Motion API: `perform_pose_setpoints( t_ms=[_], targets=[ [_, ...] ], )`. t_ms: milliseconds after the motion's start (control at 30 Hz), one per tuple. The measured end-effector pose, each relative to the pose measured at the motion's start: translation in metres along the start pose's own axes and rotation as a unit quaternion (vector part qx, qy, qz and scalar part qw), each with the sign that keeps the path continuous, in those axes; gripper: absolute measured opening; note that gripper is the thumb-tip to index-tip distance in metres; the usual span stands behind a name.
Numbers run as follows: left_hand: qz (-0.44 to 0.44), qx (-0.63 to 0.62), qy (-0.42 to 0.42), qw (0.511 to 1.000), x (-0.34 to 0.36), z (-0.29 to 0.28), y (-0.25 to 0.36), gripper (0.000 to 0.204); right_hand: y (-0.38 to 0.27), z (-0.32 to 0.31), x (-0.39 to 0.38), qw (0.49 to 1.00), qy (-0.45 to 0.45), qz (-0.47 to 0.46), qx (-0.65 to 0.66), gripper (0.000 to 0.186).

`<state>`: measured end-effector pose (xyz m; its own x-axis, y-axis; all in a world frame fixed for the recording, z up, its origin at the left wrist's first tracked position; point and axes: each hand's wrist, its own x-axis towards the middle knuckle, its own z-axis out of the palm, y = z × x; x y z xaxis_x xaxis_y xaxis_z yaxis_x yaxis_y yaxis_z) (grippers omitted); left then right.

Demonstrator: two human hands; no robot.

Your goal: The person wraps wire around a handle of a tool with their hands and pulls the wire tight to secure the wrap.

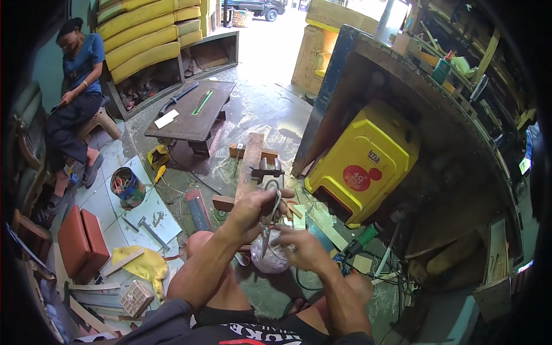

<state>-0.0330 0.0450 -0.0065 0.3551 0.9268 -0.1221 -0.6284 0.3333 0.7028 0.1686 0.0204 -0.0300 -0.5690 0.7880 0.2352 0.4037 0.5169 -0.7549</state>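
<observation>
the person's left hand is closed around a looped metal tool, held above a pale plastic bag. the right hand is just beside it; its grip cannot be told. a white strip lies near the low table's left edge.

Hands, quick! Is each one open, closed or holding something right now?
Left hand: closed, holding a metal tool.
Right hand: partly curled; can't tell whether it holds anything.
</observation>
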Motion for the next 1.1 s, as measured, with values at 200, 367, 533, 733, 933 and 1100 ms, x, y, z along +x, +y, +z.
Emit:
perform_pose_setpoints(
  t_ms=[200, 367, 533, 733, 933, 1100],
  targets=[
    [-0.013, 0.06, 0.008, 0.998, -0.004, 0.011, -0.015, 0.036, 0.004, -0.009, 0.023, 0.95, 0.023, 0.063, 0.305, 0.062],
    [0.05, 0.194, 0.049, 0.979, -0.002, 0.023, -0.017, 0.036, -0.006, -0.018, 0.006, 0.975, 0.078, 0.158, 0.136, 0.037],
    [0.088, 0.319, 0.064, 0.941, 0.006, 0.018, -0.031, 0.036, -0.038, -0.019, 0.003, 0.98, 0.16, 0.115, 0.015, 0.035],
    [0.05, 0.215, 0.054, 0.974, 0.011, 0.029, -0.051, 0.041, -0.042, -0.003, -0.004, 0.966, 0.206, 0.049, -0.148, 0.042],
    [0.08, 0.219, 0.018, 0.972, -0.001, 0.043, -0.048, 0.051, -0.04, -0.013, -0.001, 0.971, 0.221, 0.086, -0.033, 0.03],
    [0.078, 0.217, -0.034, 0.972, 0.003, 0.037, -0.047, 0.046, -0.036, -0.011, 0.0, 0.966, 0.238, 0.072, -0.071, 0.026]
  ],
)
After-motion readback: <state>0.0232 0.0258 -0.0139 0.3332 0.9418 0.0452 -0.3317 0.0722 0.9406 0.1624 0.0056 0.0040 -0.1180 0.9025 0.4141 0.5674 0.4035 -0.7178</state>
